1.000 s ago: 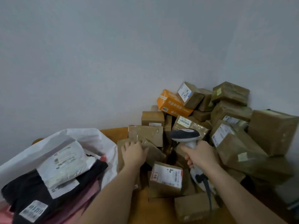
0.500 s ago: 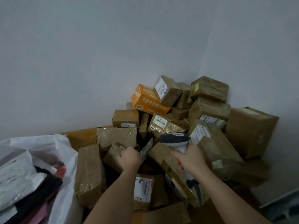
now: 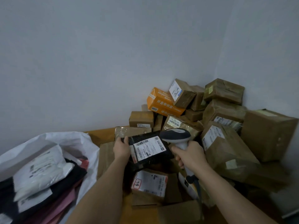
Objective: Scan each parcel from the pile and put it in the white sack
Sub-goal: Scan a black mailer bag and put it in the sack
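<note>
Change since 0.5 s back: L hand (image 3: 121, 148) was down in the boxes, now it's up gripping a black parcel (image 3: 149, 148) by its left edge, label face-up, mid-frame. Scanner (image 3: 177, 137) in R hand (image 3: 190, 155), fingers wrapped round the grip, head just over the parcel's top-right corner and aimed at the label. So pick is done, scan is the step in hand; can't tell if it has read yet. Near, bottom centre: small brown carton w/ white label and red-edged sticker (image 3: 149, 183), flat card, taped. Lower left: white sack (image 3: 77, 143), woven plastic, mouth slumped open, already holding soft white, black and pink poly mailers. Black parcel looks like a soft textured bag, slightly bowed, prob light and floppy. Far, right of centre: pile (image 3: 226, 143) of brown cartons in the wall corner, shiny tape, crumpled wrap, one orange box (image 3: 161, 102) on top. Plenty left to scan.
</note>
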